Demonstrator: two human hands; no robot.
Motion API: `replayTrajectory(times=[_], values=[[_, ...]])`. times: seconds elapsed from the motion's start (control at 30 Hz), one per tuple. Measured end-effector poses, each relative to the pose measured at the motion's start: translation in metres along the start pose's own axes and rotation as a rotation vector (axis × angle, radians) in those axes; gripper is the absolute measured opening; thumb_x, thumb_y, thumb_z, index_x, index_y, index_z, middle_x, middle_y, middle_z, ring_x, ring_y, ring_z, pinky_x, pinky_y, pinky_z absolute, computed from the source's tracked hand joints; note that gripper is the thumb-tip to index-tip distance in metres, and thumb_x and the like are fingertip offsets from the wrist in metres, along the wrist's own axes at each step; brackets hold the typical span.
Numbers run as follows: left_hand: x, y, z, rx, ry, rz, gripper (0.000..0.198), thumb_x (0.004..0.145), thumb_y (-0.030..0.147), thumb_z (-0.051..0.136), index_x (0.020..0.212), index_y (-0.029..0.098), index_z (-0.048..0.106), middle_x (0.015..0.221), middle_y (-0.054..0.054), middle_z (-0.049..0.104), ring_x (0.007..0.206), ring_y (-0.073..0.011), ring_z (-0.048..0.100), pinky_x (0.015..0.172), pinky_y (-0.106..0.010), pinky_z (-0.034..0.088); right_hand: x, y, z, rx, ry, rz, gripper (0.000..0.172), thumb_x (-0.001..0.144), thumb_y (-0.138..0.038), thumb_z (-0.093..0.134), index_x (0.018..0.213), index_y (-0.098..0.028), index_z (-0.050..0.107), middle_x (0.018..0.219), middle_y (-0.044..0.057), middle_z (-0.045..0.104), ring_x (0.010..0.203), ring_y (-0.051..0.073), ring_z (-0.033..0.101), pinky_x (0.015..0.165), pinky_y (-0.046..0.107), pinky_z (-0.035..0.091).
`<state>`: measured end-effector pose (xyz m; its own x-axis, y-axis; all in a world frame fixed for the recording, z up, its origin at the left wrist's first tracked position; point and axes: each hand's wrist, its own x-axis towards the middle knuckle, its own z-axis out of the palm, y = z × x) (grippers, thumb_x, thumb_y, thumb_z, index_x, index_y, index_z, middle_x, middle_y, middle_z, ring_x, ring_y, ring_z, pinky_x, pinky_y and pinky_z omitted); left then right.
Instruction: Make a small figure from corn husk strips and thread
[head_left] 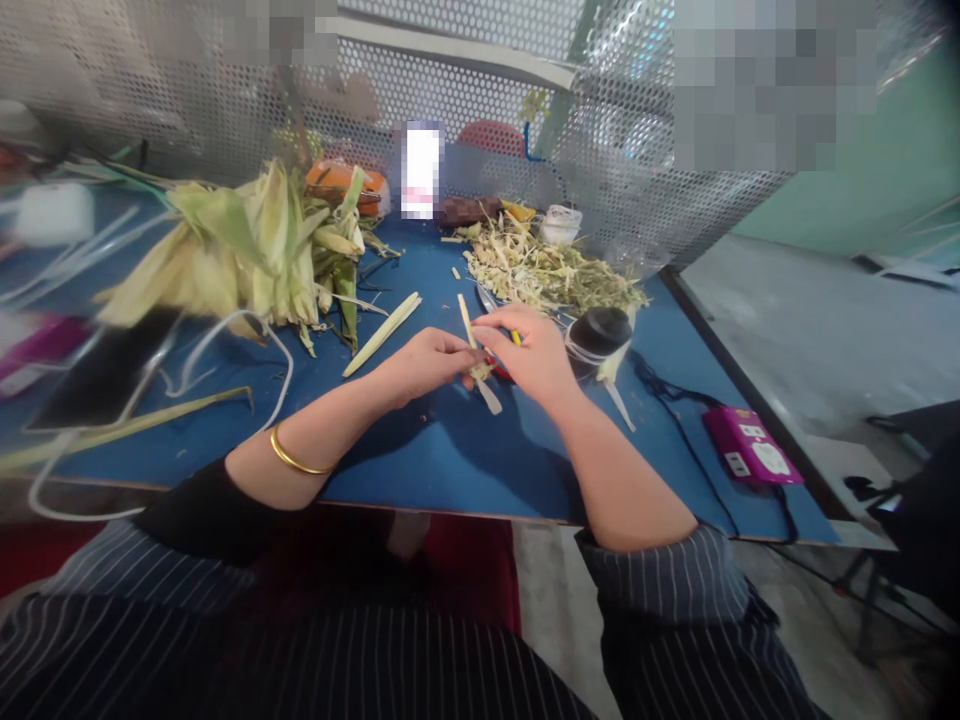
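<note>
Near the middle of the blue table, both hands meet at a narrow pale husk strip [488,398]. My left hand [435,362] pinches it from the left side, fingers closed. From the right, my right hand [523,343] has its thumb and fingertips closed on the same strip, whose upper end sticks up between the hands. Scissors or pliers with red and yellow handles [499,368] lie partly hidden beneath my right hand. A folded pale husk piece [384,333] rests to the left of the hands.
A large husk bundle [262,250] lies at the left, and a pile of shreds [555,268] at the back. A black-topped jar [598,335] is beside my right wrist. A purple box [752,446] with cables sits at the right edge. A white cable [289,370] curls near my left forearm.
</note>
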<state>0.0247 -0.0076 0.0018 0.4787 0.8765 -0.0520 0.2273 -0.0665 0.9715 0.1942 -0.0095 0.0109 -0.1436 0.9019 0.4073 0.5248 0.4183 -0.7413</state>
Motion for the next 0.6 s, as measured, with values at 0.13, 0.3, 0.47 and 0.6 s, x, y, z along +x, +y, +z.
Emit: replayTrajectory(times=[0.13, 0.3, 0.47, 0.6], values=[[0.0, -0.004, 0.003, 0.045, -0.047, 0.016, 0.028, 0.078, 0.036, 0.062, 0.062, 0.015, 0.071, 0.059, -0.004, 0.065, 0.046, -0.0077, 0.041, 0.046, -0.022, 0.027, -0.003, -0.003, 0.004, 0.384, -0.175, 0.323, 0.016, 0.073, -0.033, 0.068, 0.077, -0.018, 0.065, 0.065, -0.002, 0.061, 0.055, 0.01, 0.052, 0.052, 0.026, 0.044], [-0.001, 0.0, 0.006, -0.014, -0.042, -0.05, 0.026, 0.074, 0.037, 0.066, 0.059, 0.016, 0.071, 0.054, -0.005, 0.061, 0.046, -0.0081, 0.041, 0.045, -0.021, 0.026, -0.004, -0.004, 0.01, 0.457, -0.07, 0.332, 0.02, 0.071, -0.036, 0.069, 0.072, -0.018, 0.058, 0.059, -0.004, 0.053, 0.049, 0.008, 0.043, 0.044, 0.023, 0.036], [-0.005, 0.007, 0.007, -0.052, -0.114, -0.071, 0.025, 0.071, 0.034, 0.068, 0.054, 0.015, 0.069, 0.053, -0.005, 0.059, 0.045, -0.0071, 0.038, 0.044, -0.021, 0.024, -0.005, -0.001, 0.017, 0.37, 0.055, 0.241, 0.021, 0.072, -0.037, 0.068, 0.07, -0.018, 0.059, 0.063, -0.002, 0.054, 0.057, 0.01, 0.044, 0.053, 0.025, 0.038], [-0.007, 0.009, 0.008, -0.039, -0.162, -0.065, 0.026, 0.072, 0.033, 0.068, 0.052, 0.015, 0.068, 0.052, -0.004, 0.059, 0.042, -0.006, 0.033, 0.042, -0.021, 0.021, -0.006, 0.006, 0.021, 0.292, 0.133, 0.177, 0.016, 0.074, -0.033, 0.066, 0.072, -0.019, 0.06, 0.069, -0.001, 0.057, 0.062, 0.011, 0.046, 0.06, 0.026, 0.041]])
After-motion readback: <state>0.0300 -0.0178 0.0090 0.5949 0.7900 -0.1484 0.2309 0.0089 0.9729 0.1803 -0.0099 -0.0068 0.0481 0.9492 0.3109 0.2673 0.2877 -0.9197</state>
